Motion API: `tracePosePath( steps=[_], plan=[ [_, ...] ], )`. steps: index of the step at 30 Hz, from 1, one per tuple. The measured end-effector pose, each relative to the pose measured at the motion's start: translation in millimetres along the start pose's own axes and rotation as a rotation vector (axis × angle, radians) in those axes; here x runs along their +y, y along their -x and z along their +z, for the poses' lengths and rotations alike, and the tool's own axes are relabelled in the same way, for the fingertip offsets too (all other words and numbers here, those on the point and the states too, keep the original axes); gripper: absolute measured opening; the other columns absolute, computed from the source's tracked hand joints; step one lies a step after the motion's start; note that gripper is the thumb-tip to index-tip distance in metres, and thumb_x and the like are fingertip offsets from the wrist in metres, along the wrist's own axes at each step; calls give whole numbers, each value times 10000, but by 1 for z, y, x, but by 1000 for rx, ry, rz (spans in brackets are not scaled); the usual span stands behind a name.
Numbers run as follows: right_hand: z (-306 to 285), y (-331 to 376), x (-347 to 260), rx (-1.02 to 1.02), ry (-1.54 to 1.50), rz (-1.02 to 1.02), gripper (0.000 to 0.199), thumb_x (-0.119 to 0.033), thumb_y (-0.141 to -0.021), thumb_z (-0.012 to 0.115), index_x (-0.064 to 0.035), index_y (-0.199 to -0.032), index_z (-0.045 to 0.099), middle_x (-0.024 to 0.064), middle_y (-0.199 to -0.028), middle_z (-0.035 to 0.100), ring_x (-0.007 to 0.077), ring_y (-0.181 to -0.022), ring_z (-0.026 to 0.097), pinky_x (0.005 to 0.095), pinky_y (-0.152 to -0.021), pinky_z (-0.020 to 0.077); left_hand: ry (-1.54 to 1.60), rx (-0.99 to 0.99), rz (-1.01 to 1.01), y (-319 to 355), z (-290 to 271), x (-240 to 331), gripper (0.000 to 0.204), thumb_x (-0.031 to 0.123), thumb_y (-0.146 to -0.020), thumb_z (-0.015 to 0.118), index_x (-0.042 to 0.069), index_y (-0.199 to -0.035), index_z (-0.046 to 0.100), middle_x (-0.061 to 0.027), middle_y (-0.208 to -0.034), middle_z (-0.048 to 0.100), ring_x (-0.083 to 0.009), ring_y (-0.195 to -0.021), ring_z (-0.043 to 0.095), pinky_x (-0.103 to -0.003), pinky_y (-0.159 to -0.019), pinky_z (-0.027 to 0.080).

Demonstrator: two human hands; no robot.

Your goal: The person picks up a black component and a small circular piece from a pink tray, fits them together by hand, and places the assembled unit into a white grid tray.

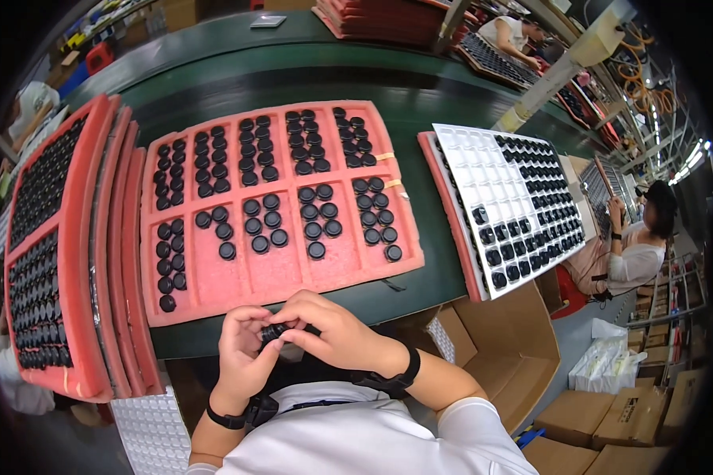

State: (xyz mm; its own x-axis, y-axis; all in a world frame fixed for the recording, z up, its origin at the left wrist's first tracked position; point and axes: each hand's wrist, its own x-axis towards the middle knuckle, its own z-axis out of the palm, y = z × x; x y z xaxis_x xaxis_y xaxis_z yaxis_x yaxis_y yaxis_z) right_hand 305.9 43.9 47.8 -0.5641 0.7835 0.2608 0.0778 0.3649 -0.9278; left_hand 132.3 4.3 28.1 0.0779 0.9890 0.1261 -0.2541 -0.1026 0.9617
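Close to my body, in front of the bench's near edge, both hands meet around a small round black part (272, 332). My left hand (244, 348) pinches it from the left, thumb and fingers closed on it. From the other side, the fingertips of my right hand (325, 328) grip the same part; its details are mostly covered by fingers. Just beyond my hands lies a pink foam tray (277, 277) with compartments of black round parts. To its right, a white blister tray (471, 170) rests tilted on pink foam, its right side and lower rows filled with black parts.
Upright pink foam trays (87, 261) full of black parts lean at the left. The green bench (333, 67) runs across. Below right stands an open cardboard box (523, 364). A metal post (543, 91) rises behind the white tray. A co-worker (638, 249) sits at the right.
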Motion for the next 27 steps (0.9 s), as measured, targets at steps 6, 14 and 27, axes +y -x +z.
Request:
tracePosePath(
  steps=[6,14,27],
  plan=[
    [-15,8,1,121,17,105,222,-18,-826,618,6,-1043,579,94,-931,563,180,-800,562,279,-725,464,111,-26,-64,-3,-10,-8,379,-131,-767,514,-13,-1115,422,-101,-977,526,-158,-886,538,-284,-802,450],
    [-90,34,30,587,481,333,125,-60,-796,681,-13,-821,568,-2,-693,517,69,-611,474,222,-556,403,82,20,-183,2,-36,-11,341,-132,-718,411,-12,-1026,494,-91,-937,524,-143,-806,529,-265,-724,449],
    [-115,36,62,516,926,237,104,-52,-792,661,-30,-805,560,94,-743,552,212,-605,531,296,-558,424,-1,-19,-172,1,-31,-4,317,-147,-692,391,-22,-948,532,-87,-934,514,-137,-758,517,-256,-670,426]
  ],
)
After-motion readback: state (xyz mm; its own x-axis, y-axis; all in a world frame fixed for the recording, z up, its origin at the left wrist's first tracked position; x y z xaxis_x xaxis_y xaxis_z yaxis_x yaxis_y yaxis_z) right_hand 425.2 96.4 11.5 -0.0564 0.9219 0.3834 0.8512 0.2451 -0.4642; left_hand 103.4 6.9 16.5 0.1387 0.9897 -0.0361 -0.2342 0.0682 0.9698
